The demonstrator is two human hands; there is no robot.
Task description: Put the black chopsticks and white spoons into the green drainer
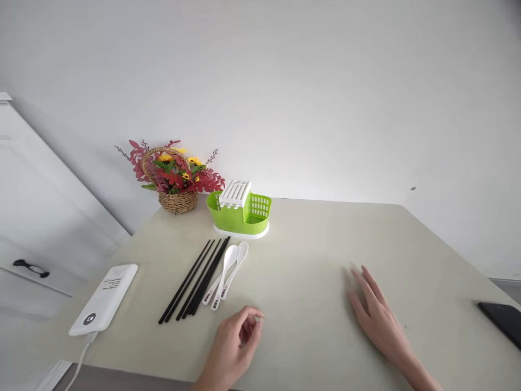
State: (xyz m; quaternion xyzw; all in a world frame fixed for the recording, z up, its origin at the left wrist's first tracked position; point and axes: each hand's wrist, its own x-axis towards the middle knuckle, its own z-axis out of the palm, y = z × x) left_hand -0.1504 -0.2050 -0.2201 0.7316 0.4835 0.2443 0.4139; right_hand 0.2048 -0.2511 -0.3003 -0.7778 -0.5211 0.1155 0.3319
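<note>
My left hand [236, 345] is at the table's front edge with its fingers curled in and nothing visible in them. Just beyond it lie white spoons [231, 255] with printed handle ends, partly overlapping. To their left is a row of several black chopsticks [193, 288], slanting away from me. Flat and low over the right half of the table, my right hand [374, 315] has its fingers stretched out, holding nothing. Behind the chopsticks and spoons stands a green utensil holder [230, 219] with a white slotted top [236, 193] and a white base.
A wicker basket [178, 201] of red and yellow flowers stands at the back left by the wall. On the left lies a white power bank [106, 298] with a cable. A black phone [502, 320] rests at the right edge. White drawers [36, 217] stand left of the table.
</note>
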